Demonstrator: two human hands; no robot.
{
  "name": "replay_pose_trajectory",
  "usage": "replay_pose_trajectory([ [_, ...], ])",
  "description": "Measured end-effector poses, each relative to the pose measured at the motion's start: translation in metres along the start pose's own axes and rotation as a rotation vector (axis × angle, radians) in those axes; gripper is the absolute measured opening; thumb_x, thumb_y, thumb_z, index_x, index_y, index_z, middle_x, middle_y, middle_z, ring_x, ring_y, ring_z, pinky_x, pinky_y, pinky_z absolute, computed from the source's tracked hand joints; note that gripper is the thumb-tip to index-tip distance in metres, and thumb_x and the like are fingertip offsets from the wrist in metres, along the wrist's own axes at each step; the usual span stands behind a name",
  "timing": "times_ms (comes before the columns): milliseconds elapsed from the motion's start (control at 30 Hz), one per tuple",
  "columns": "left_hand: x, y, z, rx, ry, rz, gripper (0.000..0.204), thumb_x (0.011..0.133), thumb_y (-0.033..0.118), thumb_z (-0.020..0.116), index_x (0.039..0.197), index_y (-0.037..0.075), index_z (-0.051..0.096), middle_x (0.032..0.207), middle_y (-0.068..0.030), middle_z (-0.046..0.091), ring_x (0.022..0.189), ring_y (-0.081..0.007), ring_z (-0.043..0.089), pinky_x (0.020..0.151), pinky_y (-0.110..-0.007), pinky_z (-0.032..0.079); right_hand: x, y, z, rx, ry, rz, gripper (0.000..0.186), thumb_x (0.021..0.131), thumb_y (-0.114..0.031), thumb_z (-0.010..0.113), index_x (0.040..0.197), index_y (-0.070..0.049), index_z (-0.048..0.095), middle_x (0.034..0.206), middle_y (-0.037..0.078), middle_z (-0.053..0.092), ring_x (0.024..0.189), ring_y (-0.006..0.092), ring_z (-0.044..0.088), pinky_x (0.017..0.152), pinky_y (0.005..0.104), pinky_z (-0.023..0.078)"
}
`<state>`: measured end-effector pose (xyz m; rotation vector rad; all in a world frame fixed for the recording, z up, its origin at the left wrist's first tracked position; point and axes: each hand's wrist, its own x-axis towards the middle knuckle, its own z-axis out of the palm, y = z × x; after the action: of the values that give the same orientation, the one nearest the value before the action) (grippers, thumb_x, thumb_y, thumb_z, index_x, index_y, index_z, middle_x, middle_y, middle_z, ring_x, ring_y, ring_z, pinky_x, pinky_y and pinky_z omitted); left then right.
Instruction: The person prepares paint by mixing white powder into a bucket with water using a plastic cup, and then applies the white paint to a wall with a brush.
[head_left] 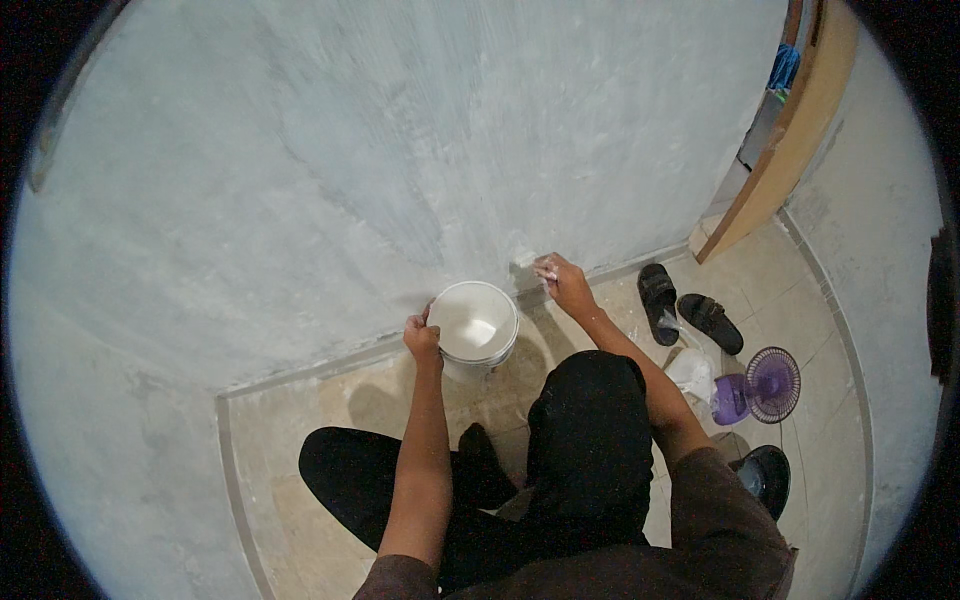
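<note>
A white round bucket (474, 322) stands on the floor close to the wall, its inside pale with white material at the bottom. My left hand (424, 338) is closed on the left side of its rim. To the right of the bucket, my right hand (562, 280) is up against the lower part of the wall (440, 160), fingers bent together and smeared with white. What those fingers hold, if anything, is too small to make out. Beside the fingertips the wall has a whitish patch (524, 262). The wall is pale grey-blue with streaky smears.
On the right lie dark sandals (658, 300), a white plastic bag (692, 374), a small purple fan (772, 386) and a dark basin (766, 482). A wooden door frame (780, 150) rises at the upper right. My bent legs rest on the tiled floor (290, 500).
</note>
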<state>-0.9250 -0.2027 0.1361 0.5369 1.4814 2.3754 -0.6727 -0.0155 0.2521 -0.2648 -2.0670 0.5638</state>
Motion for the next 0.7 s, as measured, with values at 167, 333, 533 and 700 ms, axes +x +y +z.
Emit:
replay_pose_trajectory([
  [167,-0.018,-0.02,0.007,-0.152,-0.024,-0.146,0.03,0.06,-0.017,0.046,0.074,0.008,0.035,0.112,-0.0231,0.063,0.062,-0.0121,0.052,0.049,-0.021,0.036,0.013,-0.019,-0.031,-0.055,0.191,-0.096,0.024,0.077,0.007,0.063,0.1,-0.002,0.063,0.1,0.013,0.066,0.088,0.0321,0.066,0.073,0.0379,0.055],
  [333,-0.039,-0.034,0.042,-0.213,-0.04,-0.178,0.03,0.06,-0.017,0.045,0.074,0.008,0.036,0.11,-0.0211,0.064,0.071,-0.015,0.057,0.051,-0.02,0.038,-0.02,0.012,-0.039,-0.149,-0.003,-0.102,0.035,0.068,0.016,0.058,0.097,-0.003,0.064,0.098,0.015,0.067,0.09,0.0307,0.067,0.073,0.0357,0.056],
  [533,-0.006,-0.069,0.015,-0.235,-0.114,0.005,0.03,0.057,-0.017,0.046,0.073,0.007,0.039,0.101,-0.0153,0.064,0.108,-0.0262,0.062,0.081,-0.028,0.045,0.011,0.002,-0.017,-0.081,0.006,-0.02,0.029,0.072,0.014,0.059,0.096,-0.001,0.064,0.101,0.014,0.067,0.092,0.0298,0.068,0.077,0.038,0.055],
  [700,-0.036,-0.074,0.056,0.103,-0.061,-0.091,0.03,0.055,-0.015,0.044,0.072,0.009,0.036,0.116,-0.0235,0.062,0.112,-0.031,0.059,0.096,-0.037,0.043,0.023,0.001,-0.064,-0.094,0.237,-0.027,0.027,0.073,0.013,0.062,0.096,-0.001,0.065,0.098,0.014,0.068,0.089,0.03,0.068,0.076,0.0364,0.056],
])
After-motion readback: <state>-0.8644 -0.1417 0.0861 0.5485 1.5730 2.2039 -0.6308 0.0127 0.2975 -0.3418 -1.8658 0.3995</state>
